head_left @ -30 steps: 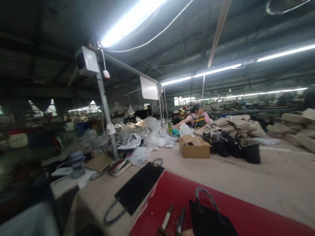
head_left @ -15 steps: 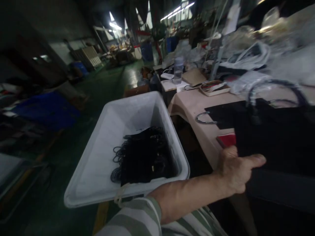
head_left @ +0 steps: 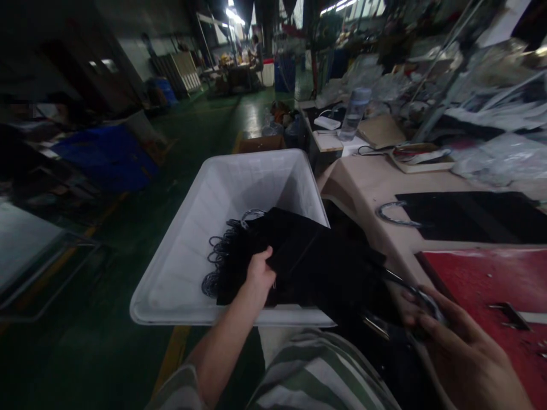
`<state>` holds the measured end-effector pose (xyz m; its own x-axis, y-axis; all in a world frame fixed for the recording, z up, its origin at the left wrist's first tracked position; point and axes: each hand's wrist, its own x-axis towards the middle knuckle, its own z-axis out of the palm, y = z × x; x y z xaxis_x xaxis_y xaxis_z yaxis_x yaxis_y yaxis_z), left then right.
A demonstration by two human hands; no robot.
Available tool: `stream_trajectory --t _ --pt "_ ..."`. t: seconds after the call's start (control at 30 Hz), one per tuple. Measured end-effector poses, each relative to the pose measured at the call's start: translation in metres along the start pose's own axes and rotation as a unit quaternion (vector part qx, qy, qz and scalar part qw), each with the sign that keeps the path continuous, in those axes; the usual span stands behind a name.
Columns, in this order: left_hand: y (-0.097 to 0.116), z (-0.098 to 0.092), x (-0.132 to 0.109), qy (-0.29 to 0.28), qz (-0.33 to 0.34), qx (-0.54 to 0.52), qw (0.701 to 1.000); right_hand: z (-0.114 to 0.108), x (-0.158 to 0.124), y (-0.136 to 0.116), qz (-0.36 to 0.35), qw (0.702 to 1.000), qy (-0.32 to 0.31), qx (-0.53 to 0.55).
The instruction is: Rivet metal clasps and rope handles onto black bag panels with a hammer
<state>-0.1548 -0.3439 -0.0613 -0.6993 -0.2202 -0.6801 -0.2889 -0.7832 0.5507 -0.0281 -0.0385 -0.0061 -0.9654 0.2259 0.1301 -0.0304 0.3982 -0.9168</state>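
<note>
A flat black bag [head_left: 333, 262] with cord-like loop handles stretches between my two hands, from above the white bin [head_left: 164, 267] toward the table. My left hand [head_left: 260, 274] grips its near left edge, thumb on top. At the other end, my right hand [head_left: 457, 336] has its fingers closed around one loop handle, close to the table's edge. Under the held bag, inside the bin, lies a stack of similar black bags [head_left: 233, 279], their handles bunched on the left. The held bag hides part of that stack.
On the beige table [head_left: 359, 176] to the right lie another black piece with a loop handle [head_left: 474, 216], a red board [head_left: 470, 273] bearing a metal clip, a shallow box [head_left: 421, 156] and a water bottle [head_left: 354, 114]. A metal-framed cart [head_left: 38, 262] stands left on the green floor.
The black bag has moved left from over the table to above the bin, uncovering the red board. My left hand came with it, and my right hand has come into view on a handle.
</note>
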Motion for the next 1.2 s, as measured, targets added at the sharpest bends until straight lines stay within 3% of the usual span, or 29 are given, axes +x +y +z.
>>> stream_trajectory --t 0.07,0.13,0.2,0.3,0.4,0.47,0.53,0.63,0.77,0.87,1.03,1.2 --pt "0.027 -0.015 0.015 0.019 0.025 0.028 0.999 0.028 0.032 -0.008 0.116 0.978 -0.005 0.171" --pt "0.045 -0.035 0.027 0.052 0.033 0.076 0.995 0.058 0.061 -0.010 0.125 0.969 -0.026 0.211" --pt "0.052 -0.062 0.031 0.088 0.017 0.141 0.986 0.089 0.080 -0.003 0.089 0.984 -0.075 0.136" --pt "0.046 -0.112 0.025 0.138 -0.040 0.253 0.957 0.125 0.085 0.023 0.026 0.991 -0.104 -0.077" --pt "0.041 -0.149 0.020 0.158 -0.059 0.351 0.921 0.144 0.068 0.051 0.013 0.985 -0.102 -0.141" --pt "0.041 -0.157 0.023 0.155 -0.037 0.392 0.906 0.145 0.053 0.063 0.005 0.981 -0.104 -0.162" --pt "0.042 -0.151 0.034 0.142 -0.011 0.423 0.895 0.136 0.042 0.068 0.002 0.979 -0.103 -0.179" --pt "0.033 -0.127 0.054 0.105 0.005 0.471 0.876 0.109 0.033 0.067 -0.034 0.974 -0.084 -0.206" --pt "0.002 -0.090 0.072 0.035 0.002 0.539 0.842 0.057 0.017 0.056 -0.102 0.957 -0.014 -0.270" --pt "-0.025 -0.075 0.077 -0.016 -0.008 0.599 0.801 0.013 -0.004 0.049 -0.115 0.940 0.044 -0.319" --pt "-0.055 -0.079 0.093 -0.051 -0.044 0.711 0.700 -0.044 -0.045 0.045 -0.088 0.912 0.107 -0.385" --pt "-0.068 -0.088 0.123 -0.080 -0.049 0.787 0.610 -0.055 -0.071 0.053 -0.042 0.913 0.131 -0.385"
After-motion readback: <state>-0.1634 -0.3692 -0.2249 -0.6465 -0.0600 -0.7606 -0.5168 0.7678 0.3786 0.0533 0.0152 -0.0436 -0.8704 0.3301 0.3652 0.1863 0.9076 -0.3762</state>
